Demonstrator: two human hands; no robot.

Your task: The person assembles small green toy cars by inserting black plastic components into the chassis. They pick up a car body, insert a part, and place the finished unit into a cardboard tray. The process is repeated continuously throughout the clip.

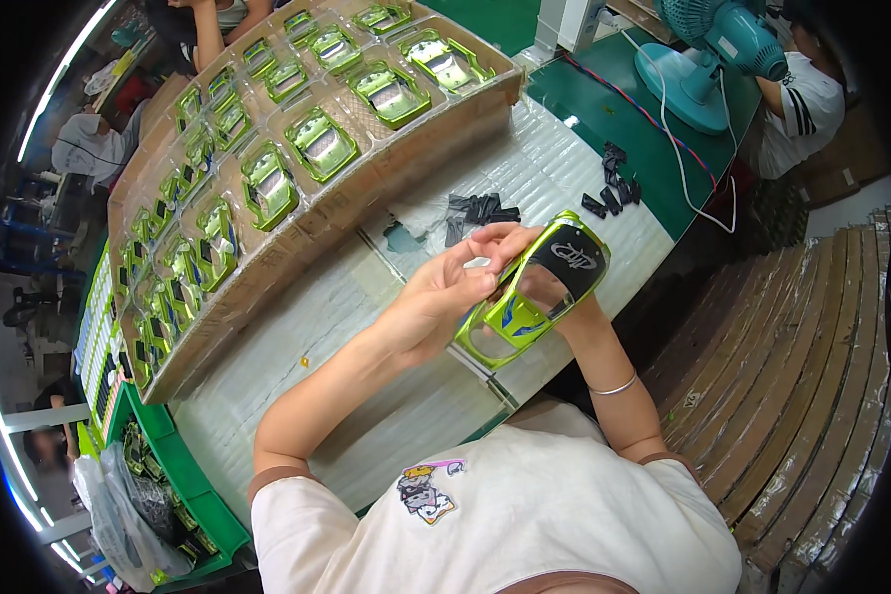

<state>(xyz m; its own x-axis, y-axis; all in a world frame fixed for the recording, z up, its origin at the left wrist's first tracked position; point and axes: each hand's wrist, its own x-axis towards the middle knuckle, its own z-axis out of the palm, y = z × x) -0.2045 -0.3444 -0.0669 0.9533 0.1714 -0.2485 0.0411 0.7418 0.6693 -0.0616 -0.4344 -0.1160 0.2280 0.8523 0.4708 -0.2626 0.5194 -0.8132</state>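
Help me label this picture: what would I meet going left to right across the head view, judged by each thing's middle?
Green bin, person's left hand, green car-shaped shell, silver bracelet, teal fan, black-striped white sleeve.

Person is wearing cream T-shirt (584,485) | brown trim (277,478) is edging sleeves (302,520) | cartoon patch (426,495) is showing | silver bangle (614,390) is circling right forearm (604,346)
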